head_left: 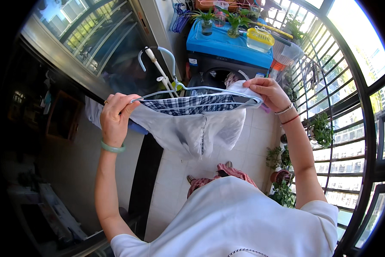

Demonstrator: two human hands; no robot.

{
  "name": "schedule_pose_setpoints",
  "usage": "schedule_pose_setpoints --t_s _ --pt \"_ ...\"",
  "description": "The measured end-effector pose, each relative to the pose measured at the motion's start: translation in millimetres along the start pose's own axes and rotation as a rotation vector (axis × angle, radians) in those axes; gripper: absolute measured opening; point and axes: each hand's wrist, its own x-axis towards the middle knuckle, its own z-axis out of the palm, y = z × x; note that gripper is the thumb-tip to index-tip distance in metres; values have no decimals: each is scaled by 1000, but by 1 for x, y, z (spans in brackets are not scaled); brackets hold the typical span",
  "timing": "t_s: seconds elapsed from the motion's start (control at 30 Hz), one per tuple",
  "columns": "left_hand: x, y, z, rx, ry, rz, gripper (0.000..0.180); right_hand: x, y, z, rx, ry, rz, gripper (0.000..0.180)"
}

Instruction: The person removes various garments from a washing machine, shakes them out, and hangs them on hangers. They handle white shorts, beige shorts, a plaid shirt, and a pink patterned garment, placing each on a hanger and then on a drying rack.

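Observation:
I hold a white garment (192,130) with a blue plaid inner lining stretched out in front of me, with a pale wire hanger (192,91) set into its top. My left hand (115,118) grips the garment's left end together with the hanger's left arm. At the right end, my right hand (265,91) pinches the fabric over the hanger's other arm. The cloth sags in the middle between both hands. The hanger's hook rises toward the back, near other pale hangers (158,68).
A front-loading washing machine (226,64) under a blue cover stands straight ahead, with potted plants and a yellow basket (260,38) on top. Curved window bars (342,107) with plants run along the right. A sliding glass door (94,47) is on the left. Tiled floor lies below.

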Motion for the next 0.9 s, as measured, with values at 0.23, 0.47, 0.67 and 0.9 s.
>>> schedule_pose_setpoints --t_s 0.23,0.47,0.67,0.9 --pt "-58 -50 -78 306 133 63 15 31 15 104 106 -166 55 20" --pt "-115 -91 -140 485 314 23 20 39 21 211 325 -232 67 26" --pt "-161 -120 -201 358 289 -35 18 64 36 277 -171 -293 -202 17" --pt "-203 -139 -246 346 279 -146 21 107 55 324 -30 -654 16 26"
